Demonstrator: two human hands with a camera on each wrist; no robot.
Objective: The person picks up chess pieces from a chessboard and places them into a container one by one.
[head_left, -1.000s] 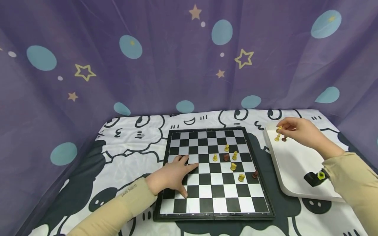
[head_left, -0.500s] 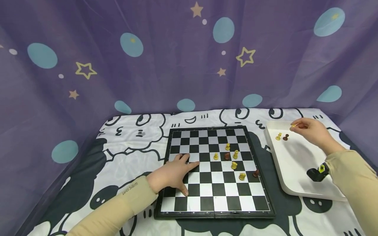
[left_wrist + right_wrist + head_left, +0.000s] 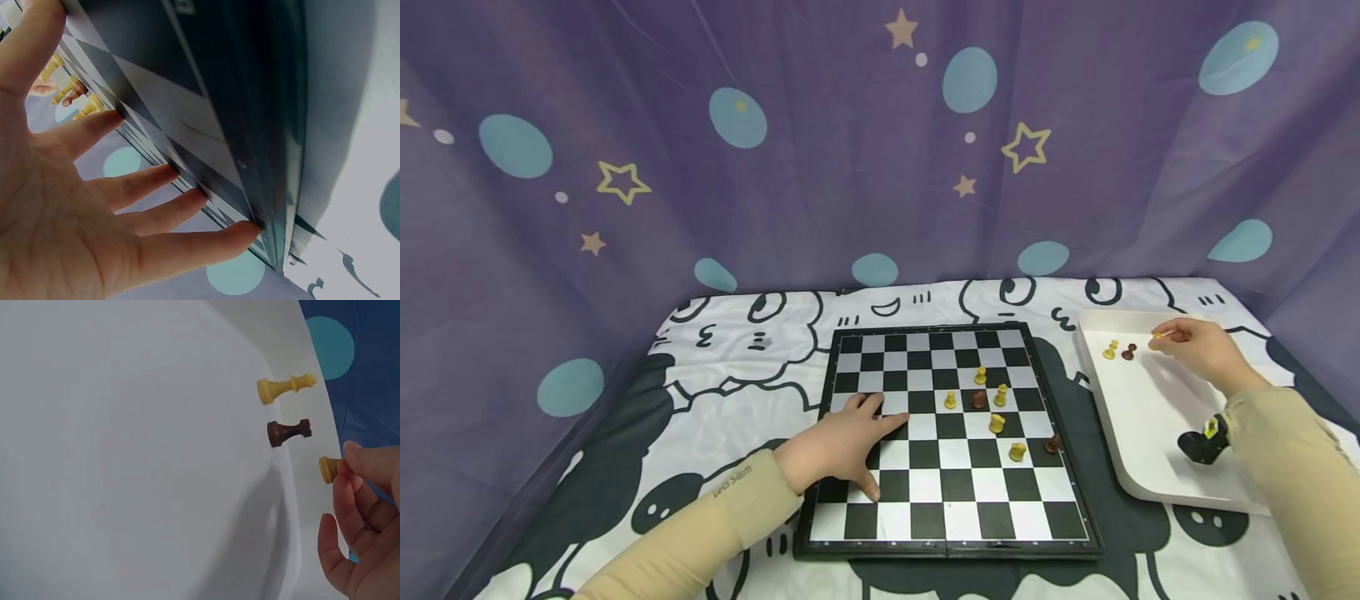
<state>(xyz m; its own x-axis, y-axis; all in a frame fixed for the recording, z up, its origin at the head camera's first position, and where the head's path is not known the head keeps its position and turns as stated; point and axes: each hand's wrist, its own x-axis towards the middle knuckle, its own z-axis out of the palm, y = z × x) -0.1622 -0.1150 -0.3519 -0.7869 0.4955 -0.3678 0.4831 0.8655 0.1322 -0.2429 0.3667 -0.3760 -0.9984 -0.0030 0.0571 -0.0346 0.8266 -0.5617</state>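
My left hand (image 3: 842, 442) rests with spread fingers on the left side of the black-and-white chessboard (image 3: 955, 525). In the left wrist view its fingertips (image 3: 244, 232) touch the board's squares and edge. My right hand (image 3: 1202, 350) is over the far part of the white tray (image 3: 1142, 442), pinching a yellow chess piece (image 3: 328, 470) between thumb and fingers. Only the base of that piece shows; its top is hidden by the fingers. Left of this hand, a yellow chess piece with a pointed top (image 3: 284, 387) and a dark brown rook (image 3: 289, 432) stand in the tray.
On the board's right half stand several yellow pieces, among them a pawn (image 3: 951, 400) and a yellow knight (image 3: 997, 423). A brown piece (image 3: 979, 399) is among them, another brown piece (image 3: 1052, 445) at the right edge. A purple curtain (image 3: 850, 167) hangs behind.
My right hand has moved right, away from the two standing pieces, then lowered a little, with the yellow chess piece in its fingers. The left hand has stayed on the board.
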